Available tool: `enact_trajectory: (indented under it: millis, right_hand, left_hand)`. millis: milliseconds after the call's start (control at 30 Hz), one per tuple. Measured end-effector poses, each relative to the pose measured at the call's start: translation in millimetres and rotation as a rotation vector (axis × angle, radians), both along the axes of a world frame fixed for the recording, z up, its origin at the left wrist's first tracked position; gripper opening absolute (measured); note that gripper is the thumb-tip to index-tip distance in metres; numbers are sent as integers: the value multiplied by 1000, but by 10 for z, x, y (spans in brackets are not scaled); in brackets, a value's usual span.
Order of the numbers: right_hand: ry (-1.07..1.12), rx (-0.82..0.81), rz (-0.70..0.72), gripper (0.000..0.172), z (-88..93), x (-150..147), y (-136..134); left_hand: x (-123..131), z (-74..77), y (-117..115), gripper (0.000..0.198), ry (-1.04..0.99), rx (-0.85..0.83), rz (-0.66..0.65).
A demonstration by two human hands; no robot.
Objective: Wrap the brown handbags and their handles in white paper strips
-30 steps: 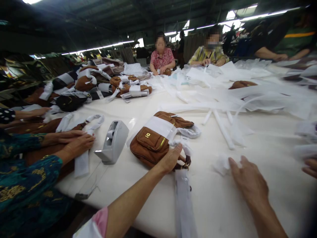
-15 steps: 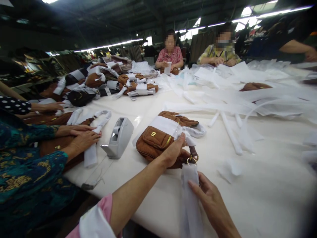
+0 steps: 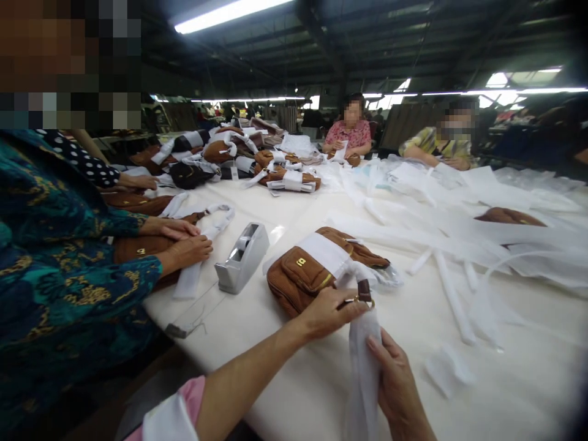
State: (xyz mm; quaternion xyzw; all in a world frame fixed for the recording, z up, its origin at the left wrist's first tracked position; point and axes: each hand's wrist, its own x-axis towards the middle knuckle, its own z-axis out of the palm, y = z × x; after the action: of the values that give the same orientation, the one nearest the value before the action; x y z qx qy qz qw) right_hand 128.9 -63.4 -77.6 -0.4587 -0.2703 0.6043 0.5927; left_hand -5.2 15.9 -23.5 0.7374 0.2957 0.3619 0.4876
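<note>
A brown handbag (image 3: 297,277) with a gold emblem lies on the table in front of me, a white paper band around its body. My left hand (image 3: 325,313) pinches the strap by its gold ring (image 3: 369,302), just below a dark brown strap tab (image 3: 364,289). From that ring a strip of white wrapping paper (image 3: 362,367) hangs down toward me; whether a strap lies inside it is hidden. My right hand (image 3: 395,373) grips this paper from the right, thumb in front and fingers behind.
A grey tape dispenser (image 3: 243,260) stands left of the bag. Beside it, a co-worker's hands (image 3: 186,242) work on another brown bag. Wrapped bags (image 3: 289,177) are piled at the back left. White paper strips (image 3: 452,294) and a crumpled scrap (image 3: 448,370) lie on the right.
My left hand has moved from the bag's side down to the gold ring. My right hand keeps hold of the paper. The view has shifted left and up.
</note>
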Motion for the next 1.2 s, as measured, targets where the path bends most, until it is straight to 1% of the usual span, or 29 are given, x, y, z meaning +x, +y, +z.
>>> enact_trajectory:
  millis: [67, 133, 167, 233, 333, 400, 467, 500, 567, 633, 700, 767, 800, 867, 900, 933, 967, 1000, 1033, 1100, 1167, 1200]
  right_hand:
    - [16, 37, 21, 36, -4, -99, 75]
    - [44, 73, 28, 40, -4, -201, 152]
    - [46, 87, 26, 43, 0, -246, 187]
    - [-26, 105, 1, 47, 16, -301, 235]
    - [-232, 84, -52, 52, 42, -304, 246]
    - [-265, 45, -74, 55, 45, -304, 226]
    - [-175, 26, -61, 60, 30, -354, 206]
    - [-109, 33, -54, 62, 16, -399, 200]
    - [7, 69, -48, 63, -20, -508, 196]
    - [31, 102, -61, 62, -57, -588, 189]
    - [-80, 106, -47, 60, -70, -585, 165]
    - [-312, 83, -46, 56, -28, -487, 136]
    - [-457, 65, -84, 54, 19, -411, 129]
    - [-750, 78, -250, 53, 161, -239, 154]
    - [-887, 135, -359, 53, 246, -157, 192]
    - [-1017, 230, -453, 53, 333, -84, 246]
    - [-1140, 356, -509, 49, 414, -25, 310]
    - [-1253, 493, -527, 43, 481, 20, 377]
    - [-1350, 629, -518, 34, 531, 49, 438]
    - [-1480, 864, -413, 19, 567, 66, 506]
    - [-1507, 1027, -283, 16, 525, 51, 480]
    - [-1491, 1056, -242, 18, 486, 44, 438]
  left_hand:
    - [-86, -18, -96, 39, 87, 114, 87]
    - [-124, -53, -170, 37, 86, 146, 219]
    - [-127, -71, -190, 36, 64, 138, 276]
    - [-121, -97, -194, 33, -30, 69, 342]
    - [-113, -91, -140, 31, -202, -81, 380]
    - [-115, -76, -102, 35, -299, -187, 392]
    - [-114, -77, -84, 40, -351, -252, 346]
    - [-111, -86, -85, 42, -362, -255, 317]
    - [-103, -118, -101, 40, -366, -213, 290]
    - [-100, -155, -127, 34, -354, -159, 312]
    - [-108, -186, -151, 30, -329, -133, 352]
    - [-123, -208, -166, 28, -291, -106, 381]
    - [-130, -216, -170, 28, -268, -89, 394]
    - [-137, -232, -173, 28, -229, -43, 409]
    - [-136, -240, -174, 28, -213, -18, 410]
    - [-132, -248, -174, 27, -201, 6, 412]
    - [-127, -255, -175, 27, -191, 29, 413]
    - [-122, -260, -175, 26, -185, 49, 416]
    - [-118, -261, -175, 26, -182, 62, 418]
    - [-118, -254, -173, 24, -198, 62, 426]
    - [-129, -236, -171, 21, -235, 48, 431]
    - [-138, -225, -170, 21, -248, 39, 427]
